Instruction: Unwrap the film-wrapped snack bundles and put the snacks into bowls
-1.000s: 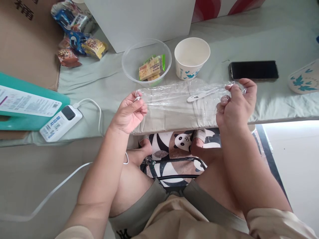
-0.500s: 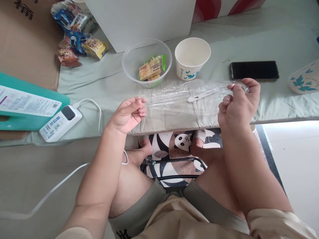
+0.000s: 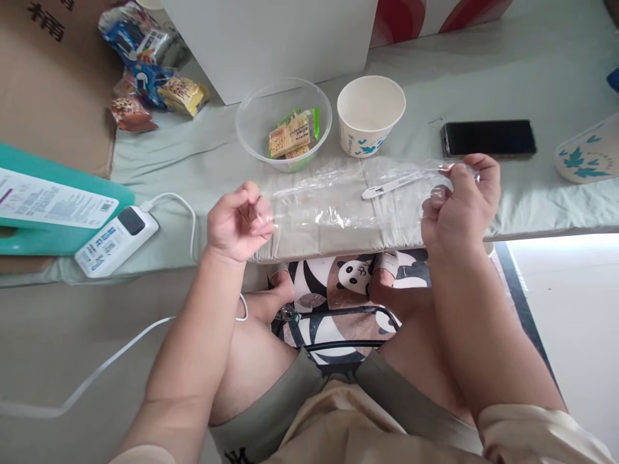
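A clear plastic bag is stretched between my two hands above the table's front edge. My left hand has its fingers curled at the bag's left end, with the film over the fingertips. At the other end, my right hand pinches the bag between bent fingers. A white thermometer-like stick shows through the film near my right hand. Behind the bag stand a clear round bowl holding wrapped crackers and a white paper cup with blue leaves.
A black phone and another paper cup lie on the right. On the left are a green jug, a white power bank with a cable, snack packs and a cardboard box. A white box stands behind.
My left hand has turned and moved slightly left and its fingers have curled differently. The bag's left part is spread wider. My right hand has hardly moved.
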`<state>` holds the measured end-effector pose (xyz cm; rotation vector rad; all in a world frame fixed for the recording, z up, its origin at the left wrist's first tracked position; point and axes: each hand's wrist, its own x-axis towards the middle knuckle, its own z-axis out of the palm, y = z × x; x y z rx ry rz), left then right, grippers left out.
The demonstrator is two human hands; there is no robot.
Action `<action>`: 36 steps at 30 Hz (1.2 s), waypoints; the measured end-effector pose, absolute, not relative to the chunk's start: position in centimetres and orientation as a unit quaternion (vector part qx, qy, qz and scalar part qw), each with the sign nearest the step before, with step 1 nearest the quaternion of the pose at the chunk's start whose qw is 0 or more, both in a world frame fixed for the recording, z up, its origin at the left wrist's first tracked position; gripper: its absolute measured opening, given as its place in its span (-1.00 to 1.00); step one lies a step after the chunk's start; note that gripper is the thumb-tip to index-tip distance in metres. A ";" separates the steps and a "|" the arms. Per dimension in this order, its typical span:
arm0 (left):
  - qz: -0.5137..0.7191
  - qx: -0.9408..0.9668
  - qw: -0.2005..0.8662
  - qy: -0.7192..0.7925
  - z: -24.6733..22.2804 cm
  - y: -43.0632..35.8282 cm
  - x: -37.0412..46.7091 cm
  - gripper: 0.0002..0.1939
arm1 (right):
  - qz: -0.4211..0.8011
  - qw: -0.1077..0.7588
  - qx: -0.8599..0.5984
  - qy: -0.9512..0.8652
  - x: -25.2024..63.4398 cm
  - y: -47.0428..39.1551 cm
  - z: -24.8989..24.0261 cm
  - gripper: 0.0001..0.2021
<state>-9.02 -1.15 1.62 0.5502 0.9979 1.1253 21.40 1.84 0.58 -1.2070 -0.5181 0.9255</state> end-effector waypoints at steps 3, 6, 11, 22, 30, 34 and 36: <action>0.409 0.297 0.755 0.417 1.1 -1.3 -8.9 -0.60 | 0.477 0.666 -0.517 -0.247 21.3 1.6 1.3 -0.75; 0.323 0.327 0.782 0.421 0.6 -1.4 -7.7 -0.39 | 0.531 0.639 -0.480 -0.281 21.4 1.2 1.5 -0.71; 0.370 0.304 0.772 0.419 0.4 -1.3 -6.0 -0.19 | 0.585 0.587 -0.424 -0.365 21.3 0.5 1.4 -0.67; 0.489 0.272 0.681 0.472 1.6 -1.0 -7.1 -0.59 | 0.542 0.611 -0.446 -0.366 22.3 0.6 0.3 -0.78; 0.357 0.368 0.681 0.523 1.5 -1.1 -7.7 -0.48 | 0.538 0.620 -0.452 -0.350 21.6 0.8 0.1 -0.76; 0.538 0.335 0.577 0.514 2.1 -0.9 -8.3 -0.56 | 0.513 0.629 -0.476 -0.338 21.5 1.0 -0.4 -0.71; 0.564 0.335 0.552 0.515 2.2 -0.9 -8.4 -0.51 | 0.497 0.630 -0.488 -0.344 21.3 1.2 -0.7 -0.65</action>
